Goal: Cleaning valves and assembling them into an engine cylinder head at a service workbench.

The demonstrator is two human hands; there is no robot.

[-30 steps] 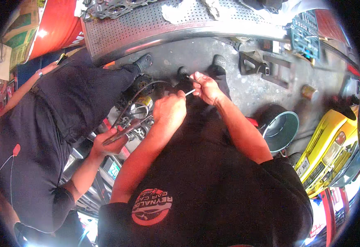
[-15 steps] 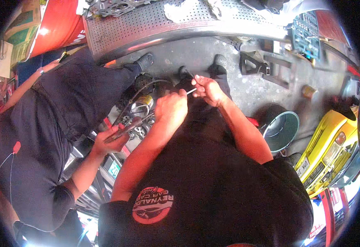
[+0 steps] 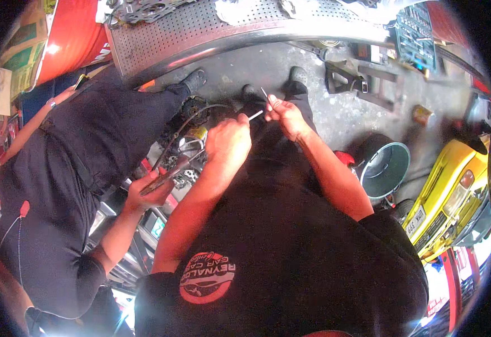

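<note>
My left hand (image 3: 227, 140) is closed around a thin rod-like tool, whose pale tip (image 3: 255, 115) sticks out past the fingers toward my other hand. Just to the right, my right hand (image 3: 286, 118) pinches a slim metal piece (image 3: 264, 91) that points up and away. Its exact kind is too small to make out. The two hands are close together but apart, held in front of my dark shirt. At my left a co-worker's hand (image 3: 150, 188) grips a dark flat object (image 3: 167, 177) of unclear kind.
Ahead stands a bench with a perforated metal top (image 3: 161, 42), bearing a metal engine part (image 3: 144, 10) and an open tool case (image 3: 415, 36). A green-rimmed pail (image 3: 389, 168), a metal stand (image 3: 341, 78), a can (image 3: 422, 115) and a yellow car front (image 3: 445, 196) lie to the right.
My right hand has shifted slightly left, and the slim piece in it now points up more visibly. My left hand has moved a little left, with its rod tip still showing.
</note>
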